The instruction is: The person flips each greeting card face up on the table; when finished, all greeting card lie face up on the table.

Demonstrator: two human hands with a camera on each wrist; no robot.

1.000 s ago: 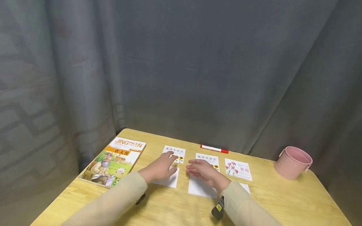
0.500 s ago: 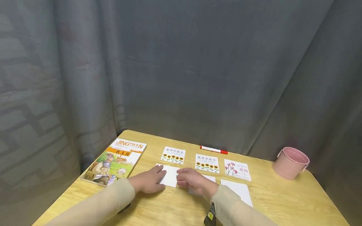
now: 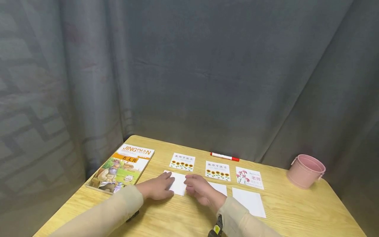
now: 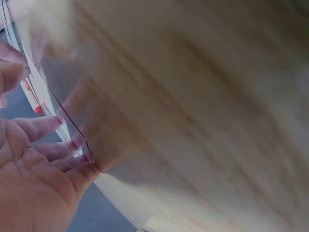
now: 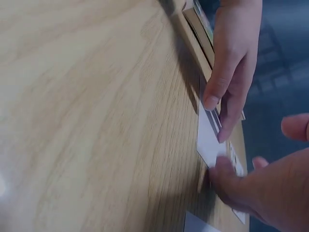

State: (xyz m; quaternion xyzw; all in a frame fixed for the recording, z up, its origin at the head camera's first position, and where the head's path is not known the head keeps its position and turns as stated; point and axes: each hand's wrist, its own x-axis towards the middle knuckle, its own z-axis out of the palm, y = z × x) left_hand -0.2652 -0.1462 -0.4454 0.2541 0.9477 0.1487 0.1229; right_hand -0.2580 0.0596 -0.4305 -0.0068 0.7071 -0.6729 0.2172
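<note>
Blank white card (image 3: 179,184) lies flat on the wooden table (image 3: 296,210) between my two hands, just nearer me than the left sunflower card (image 3: 182,161). My left hand (image 3: 157,187) rests at its left side, with the fingers (image 4: 55,150) straight and a little spread, their tips on the card; my thumb stands apart from them, down by the near edge. My right hand (image 3: 201,191) is at the opposite side, its fingers loosely bent and close together, fingertips at the card's right edge; whether they press or only brush it I cannot tell. Neither hand pinches the card. My right hand partly covers the middle blank card (image 3: 218,188) from the head view, and beyond that hand, to its right, lies the right blank card (image 3: 249,201). Left of my left hand, the book (image 3: 121,168) lies cover up.
</note>
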